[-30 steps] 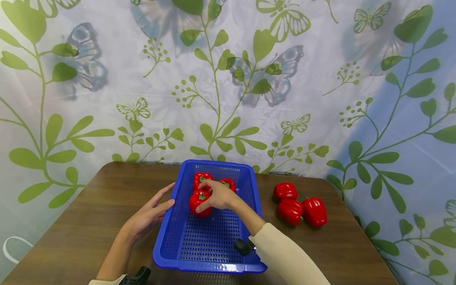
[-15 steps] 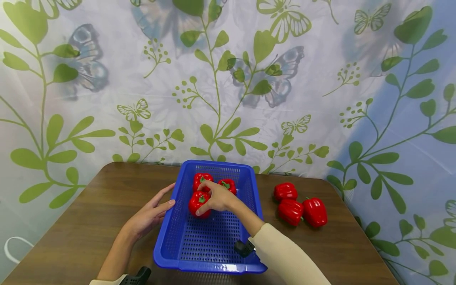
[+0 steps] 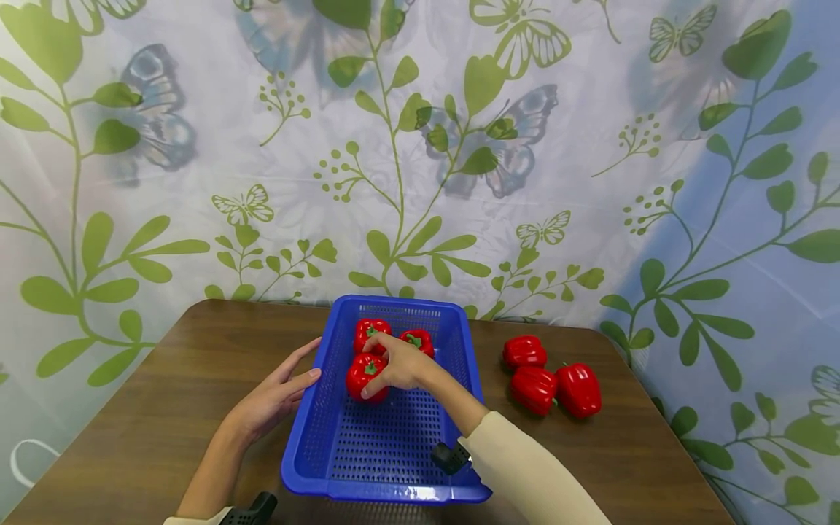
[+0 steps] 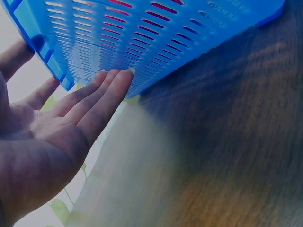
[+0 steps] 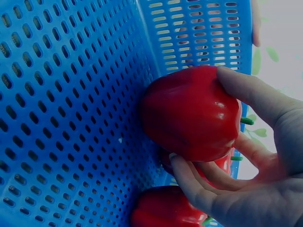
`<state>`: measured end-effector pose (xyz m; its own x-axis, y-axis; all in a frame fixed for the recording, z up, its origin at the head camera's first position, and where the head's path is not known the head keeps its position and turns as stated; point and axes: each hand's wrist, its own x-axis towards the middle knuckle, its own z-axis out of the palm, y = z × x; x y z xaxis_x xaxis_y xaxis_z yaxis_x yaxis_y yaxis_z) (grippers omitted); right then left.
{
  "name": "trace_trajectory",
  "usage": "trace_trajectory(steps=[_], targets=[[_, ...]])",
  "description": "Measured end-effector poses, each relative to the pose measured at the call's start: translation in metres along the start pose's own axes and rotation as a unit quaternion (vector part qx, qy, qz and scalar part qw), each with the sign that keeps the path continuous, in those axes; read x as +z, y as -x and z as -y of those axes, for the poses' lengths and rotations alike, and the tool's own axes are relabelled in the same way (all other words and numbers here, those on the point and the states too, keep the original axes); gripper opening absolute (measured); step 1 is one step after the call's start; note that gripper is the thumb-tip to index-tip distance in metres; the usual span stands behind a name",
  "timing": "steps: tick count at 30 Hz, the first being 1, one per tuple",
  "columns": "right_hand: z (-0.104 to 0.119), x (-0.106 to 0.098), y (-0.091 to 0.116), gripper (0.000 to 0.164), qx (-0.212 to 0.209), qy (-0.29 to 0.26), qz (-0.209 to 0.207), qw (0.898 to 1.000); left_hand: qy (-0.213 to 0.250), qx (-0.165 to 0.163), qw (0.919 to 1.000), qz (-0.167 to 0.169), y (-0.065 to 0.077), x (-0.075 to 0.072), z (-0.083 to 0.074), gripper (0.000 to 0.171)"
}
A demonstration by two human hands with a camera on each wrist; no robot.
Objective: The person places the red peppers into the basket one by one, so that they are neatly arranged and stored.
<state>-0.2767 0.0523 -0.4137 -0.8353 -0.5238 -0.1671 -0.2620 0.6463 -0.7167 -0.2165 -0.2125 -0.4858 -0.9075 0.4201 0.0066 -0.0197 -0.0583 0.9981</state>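
Barely anything's moved in a second: right grip (image 3: 403,363) still pinches a pepper (image 3: 358,375) in the basket (image 3: 387,491), left grip (image 3: 274,400) loose at the rim. Can't tell if the pepper's touching bottom; I'd release it gently.

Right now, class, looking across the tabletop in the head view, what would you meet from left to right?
Left hand → blue basket → two loose red peppers → third loose red pepper.

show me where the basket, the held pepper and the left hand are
basket (image 3: 383,445): head view, on the bare floor
held pepper (image 5: 191,113): right wrist view, on the middle of its side
left hand (image 3: 277,396): head view, on the middle of the hand
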Motion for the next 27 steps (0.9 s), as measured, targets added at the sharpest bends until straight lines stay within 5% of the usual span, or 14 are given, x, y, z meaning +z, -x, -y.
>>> trace_trajectory(steps=[13,27], targets=[[0.001,-0.006,0.003,0.072,0.0,0.0,0.001,1.0,-0.001,-0.003,1.0,-0.001,-0.001,0.001,0.0,0.064],[0.006,-0.035,0.021,0.068,-0.034,0.057,-0.039,0.997,-0.002,-0.001,1.0,0.0,-0.001,0.0,0.0,0.066]])
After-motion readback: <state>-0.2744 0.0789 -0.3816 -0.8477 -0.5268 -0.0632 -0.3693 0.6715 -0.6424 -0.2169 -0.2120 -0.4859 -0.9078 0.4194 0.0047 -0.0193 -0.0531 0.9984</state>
